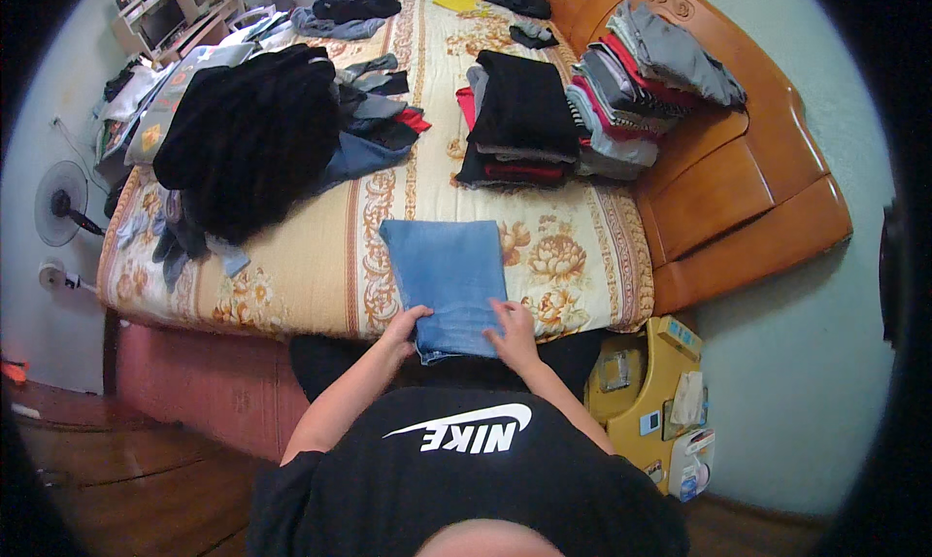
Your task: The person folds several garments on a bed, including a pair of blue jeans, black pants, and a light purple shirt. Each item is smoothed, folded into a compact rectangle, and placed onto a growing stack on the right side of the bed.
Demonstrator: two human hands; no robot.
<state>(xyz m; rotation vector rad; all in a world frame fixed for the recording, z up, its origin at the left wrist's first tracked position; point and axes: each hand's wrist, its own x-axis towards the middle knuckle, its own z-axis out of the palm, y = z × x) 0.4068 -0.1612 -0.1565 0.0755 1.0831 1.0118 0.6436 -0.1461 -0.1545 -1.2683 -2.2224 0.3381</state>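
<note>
Folded blue denim jeans (448,265) lie flat on the floral bedspread at the bed's near edge, their lower end reaching my lap. My left hand (409,325) is at their lower left edge, thumb on top and the fingers partly hidden at the side. My right hand (512,330) rests at the lower right edge with its fingers spread over the cloth, slightly blurred. Beyond the jeans stands a stack of folded clothes with black trousers (524,98) on top. A large heap of black clothing (247,134) lies to the left.
A taller stack of folded clothes (611,98) leans by the carved wooden headboard (735,164). Loose garments (371,120) and socks (175,251) lie around the black heap. A yellow cloth (456,2) is at the far side. A yellow bedside cabinet (626,411) stands right, a fan (64,204) left.
</note>
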